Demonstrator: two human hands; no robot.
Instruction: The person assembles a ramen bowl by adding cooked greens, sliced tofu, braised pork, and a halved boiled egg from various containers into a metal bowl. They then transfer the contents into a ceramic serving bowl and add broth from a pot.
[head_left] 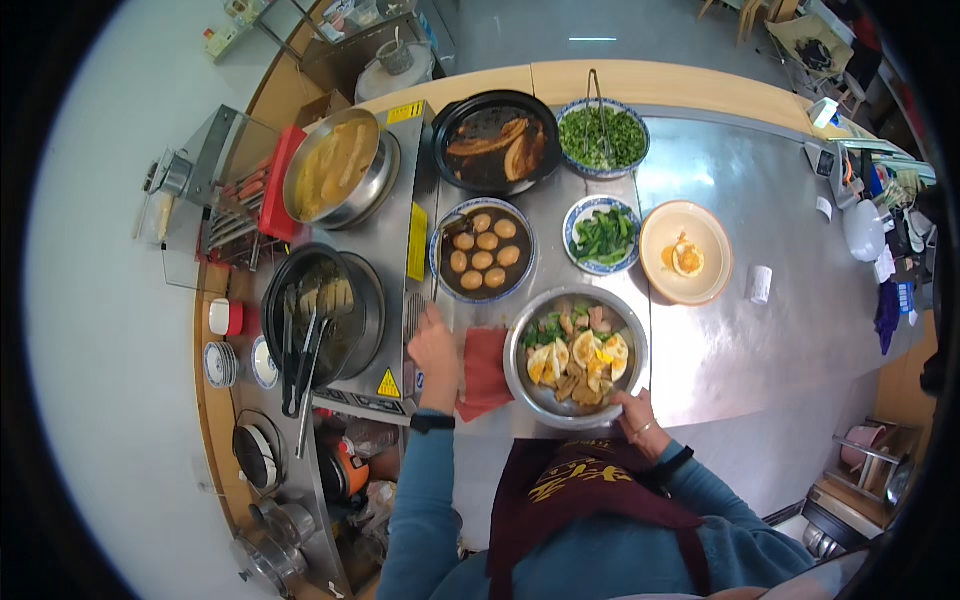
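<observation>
My right hand (643,422) grips the near right rim of a steel mixing bowl (515,375). In the bowl lie halved eggs (583,350), chopped greens and light brown pieces. My left hand (433,350) is closed at the lower end of a thin ladle handle (436,275); the ladle's head rests in a blue-rimmed bowl (532,255) of brown eggs (482,260) in dark liquid. Under that hand is the edge of the steel cooker (398,300). A folded red cloth (485,370) lies between my left hand and the mixing bowl.
Left are a pot with tongs (318,345) and a steel pot of yellowish broth (335,170). Behind stand a black pan with meat (500,150), a bowl of chopped green herbs (600,135) and a plate of greens (603,235). A cream bowl (690,280) holds egg pieces.
</observation>
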